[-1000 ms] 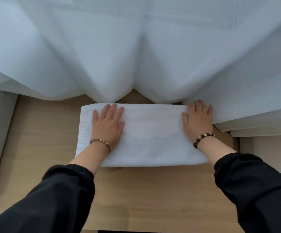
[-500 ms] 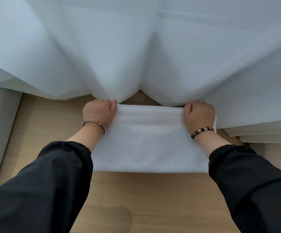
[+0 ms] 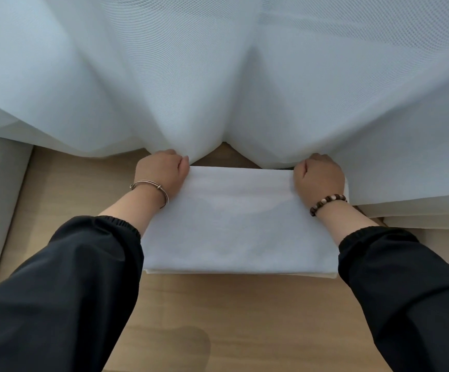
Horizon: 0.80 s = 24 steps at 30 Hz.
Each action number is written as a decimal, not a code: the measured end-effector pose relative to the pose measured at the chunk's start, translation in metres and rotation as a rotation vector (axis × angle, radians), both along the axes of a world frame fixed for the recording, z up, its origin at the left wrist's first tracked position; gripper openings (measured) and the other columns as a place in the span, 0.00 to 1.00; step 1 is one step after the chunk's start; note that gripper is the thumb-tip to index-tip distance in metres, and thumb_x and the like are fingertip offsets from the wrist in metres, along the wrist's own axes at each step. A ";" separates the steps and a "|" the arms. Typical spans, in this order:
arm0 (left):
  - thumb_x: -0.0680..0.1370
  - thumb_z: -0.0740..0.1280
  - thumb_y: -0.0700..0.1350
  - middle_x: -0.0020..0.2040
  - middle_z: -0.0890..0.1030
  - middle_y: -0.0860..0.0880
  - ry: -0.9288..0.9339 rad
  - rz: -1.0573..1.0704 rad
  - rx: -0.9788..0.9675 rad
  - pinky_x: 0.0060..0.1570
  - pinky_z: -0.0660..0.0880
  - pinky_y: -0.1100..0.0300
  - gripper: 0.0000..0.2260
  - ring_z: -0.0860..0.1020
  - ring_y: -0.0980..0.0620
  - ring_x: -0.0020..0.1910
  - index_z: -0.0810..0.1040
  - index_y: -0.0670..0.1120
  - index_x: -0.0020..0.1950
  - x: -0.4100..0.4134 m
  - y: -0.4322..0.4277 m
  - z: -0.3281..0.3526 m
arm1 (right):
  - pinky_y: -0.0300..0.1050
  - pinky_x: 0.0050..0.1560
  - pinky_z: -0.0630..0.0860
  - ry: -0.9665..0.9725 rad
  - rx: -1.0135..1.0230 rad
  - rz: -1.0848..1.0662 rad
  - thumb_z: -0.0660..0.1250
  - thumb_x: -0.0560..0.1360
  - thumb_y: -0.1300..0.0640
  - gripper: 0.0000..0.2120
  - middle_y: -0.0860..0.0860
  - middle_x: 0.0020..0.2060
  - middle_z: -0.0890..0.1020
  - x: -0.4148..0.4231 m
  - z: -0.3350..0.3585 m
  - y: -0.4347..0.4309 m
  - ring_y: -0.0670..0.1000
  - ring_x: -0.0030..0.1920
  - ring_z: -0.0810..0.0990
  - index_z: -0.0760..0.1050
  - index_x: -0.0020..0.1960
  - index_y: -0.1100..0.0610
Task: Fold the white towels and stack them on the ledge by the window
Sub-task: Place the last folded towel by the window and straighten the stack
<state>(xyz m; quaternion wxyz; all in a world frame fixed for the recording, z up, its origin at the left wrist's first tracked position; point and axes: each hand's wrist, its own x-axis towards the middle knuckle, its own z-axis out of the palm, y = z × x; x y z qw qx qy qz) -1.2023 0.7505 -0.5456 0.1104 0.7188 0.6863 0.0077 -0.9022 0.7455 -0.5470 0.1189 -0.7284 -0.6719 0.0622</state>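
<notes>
While the folded white towel [image 3: 239,226] lies flat on the wooden ledge [image 3: 218,318], both hands grip its far edge. The left hand [image 3: 161,170] holds the far-left corner and the right hand [image 3: 318,178] the far-right, fingers curled tight, under the sheer curtain [image 3: 218,76].

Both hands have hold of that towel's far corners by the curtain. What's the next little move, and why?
Probably draw the far edge back over to the near edge, halving the towel. The left hand and right hand each grip a far corner, and it lies flat on the ledge.
</notes>
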 end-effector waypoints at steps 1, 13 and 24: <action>0.81 0.52 0.48 0.39 0.74 0.45 0.000 -0.012 0.015 0.35 0.62 0.56 0.19 0.74 0.43 0.43 0.75 0.42 0.37 -0.001 -0.002 0.001 | 0.46 0.36 0.60 0.005 0.029 0.027 0.51 0.71 0.60 0.15 0.62 0.31 0.73 0.001 0.000 -0.002 0.58 0.34 0.70 0.69 0.31 0.64; 0.80 0.55 0.46 0.76 0.58 0.42 0.006 -0.233 -0.008 0.69 0.48 0.37 0.22 0.54 0.41 0.76 0.62 0.47 0.75 0.046 -0.054 -0.004 | 0.64 0.69 0.56 -0.134 -0.115 0.221 0.54 0.73 0.58 0.19 0.65 0.65 0.71 -0.032 0.006 -0.024 0.64 0.68 0.67 0.73 0.59 0.66; 0.77 0.39 0.57 0.78 0.39 0.50 0.126 -0.133 -0.031 0.67 0.30 0.44 0.26 0.36 0.47 0.75 0.33 0.56 0.73 0.063 -0.092 -0.023 | 0.59 0.72 0.38 -0.296 -0.356 0.050 0.43 0.79 0.45 0.29 0.52 0.76 0.39 0.021 -0.015 -0.109 0.51 0.76 0.38 0.37 0.77 0.49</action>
